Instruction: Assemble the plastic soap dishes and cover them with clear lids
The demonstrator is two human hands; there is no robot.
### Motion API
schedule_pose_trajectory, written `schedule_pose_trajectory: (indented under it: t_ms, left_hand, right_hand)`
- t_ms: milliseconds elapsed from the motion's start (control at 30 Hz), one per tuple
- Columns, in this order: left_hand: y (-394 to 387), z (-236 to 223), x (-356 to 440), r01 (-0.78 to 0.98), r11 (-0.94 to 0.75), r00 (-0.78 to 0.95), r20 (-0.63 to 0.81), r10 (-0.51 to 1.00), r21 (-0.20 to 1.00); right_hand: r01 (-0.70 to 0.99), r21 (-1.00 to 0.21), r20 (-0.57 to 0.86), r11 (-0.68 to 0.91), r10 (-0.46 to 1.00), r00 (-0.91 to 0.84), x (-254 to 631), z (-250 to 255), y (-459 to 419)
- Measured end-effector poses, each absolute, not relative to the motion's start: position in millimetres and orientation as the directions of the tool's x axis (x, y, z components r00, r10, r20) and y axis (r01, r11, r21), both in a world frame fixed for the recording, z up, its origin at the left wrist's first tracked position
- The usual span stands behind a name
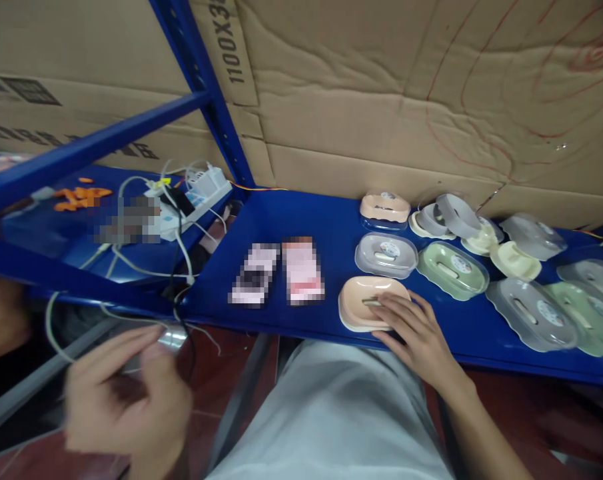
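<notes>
Blue tabletop point(314, 212), power strip point(210, 197), soap dishes point(357, 297)

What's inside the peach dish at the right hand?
Inside the peach dish, a small, slim, pale piece shows at the right hand. The hand covers part of the interior; anything beneath it cannot be seen.

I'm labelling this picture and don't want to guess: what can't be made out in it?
All in the head view:
Shiny thing in the left hand: blurred, partly covered by that hand.
Peach dish: right end hidden by the right hand.
Two phones: screens masked by pixel blocks.
Sticker: print too small.
Green dish: cut off by right edge.
</notes>
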State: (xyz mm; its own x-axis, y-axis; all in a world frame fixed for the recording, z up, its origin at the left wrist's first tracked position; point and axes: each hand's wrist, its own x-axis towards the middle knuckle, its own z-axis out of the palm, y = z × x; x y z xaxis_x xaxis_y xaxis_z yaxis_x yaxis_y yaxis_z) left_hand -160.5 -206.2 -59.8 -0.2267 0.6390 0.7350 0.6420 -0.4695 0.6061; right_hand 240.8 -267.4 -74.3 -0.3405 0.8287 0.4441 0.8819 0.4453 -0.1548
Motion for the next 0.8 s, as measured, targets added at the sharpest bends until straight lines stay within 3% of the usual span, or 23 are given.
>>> schedule_pose_trajectory:
  t_ms: [33,67,133,200,333,433,600,800]
  left_hand:
    - [-204.7,-61.3,-147.4,0.687,-0.505,-0.229,0.816,0.531,0.522]
    - [-204.0,-63.1,-130.8,0.686,-0.564,-0.137,0.843,0.521,0.460]
    - [-204.7,-68.2,-92.5,0.557,-0.668,0.117,0.750,0.651,0.493]
    - [-206.6,-75.2,-56.1,0.430,-0.774,0.311,0.729,0.611,0.465]
    - [-201.9,-85.3,-12.4,0.404,-0.887,0.619,0.647,0.445,0.224]
    - [-192.0,-84.4,-5.6,0.386,-0.906,0.695,0.591,0.409,0.174]
    - [-184.3,-80.1,-11.5,0.318,-0.928,0.743,0.557,0.372,0.197]
    - [-185.1,-82.9,-11.8,0.361,-0.902,0.659,0.620,0.425,0.235]
  right_hand:
    - [0.880,-0.155,0.445,0.449,0.827,-0.344,241.0,-74.4,-267.6]
    - [0.877,-0.155,0.447,0.454,0.824,-0.348,241.3,-74.4,-267.7]
    - [0.874,-0.154,0.450,0.461,0.820,-0.353,241.7,-74.0,-267.9]
    - [0.873,-0.156,0.443,0.462,0.823,-0.357,241.7,-73.3,-268.1]
    - [0.872,-0.152,0.423,0.466,0.828,-0.369,239.5,-72.1,-268.8]
    - [0.875,-0.141,0.398,0.464,0.835,-0.379,237.7,-71.6,-269.3]
    - [0.865,-0.173,0.308,0.471,0.860,-0.406,242.3,-66.1,-266.0]
    - [0.856,-0.151,0.304,0.495,0.847,-0.436,247.7,-51.5,-248.1]
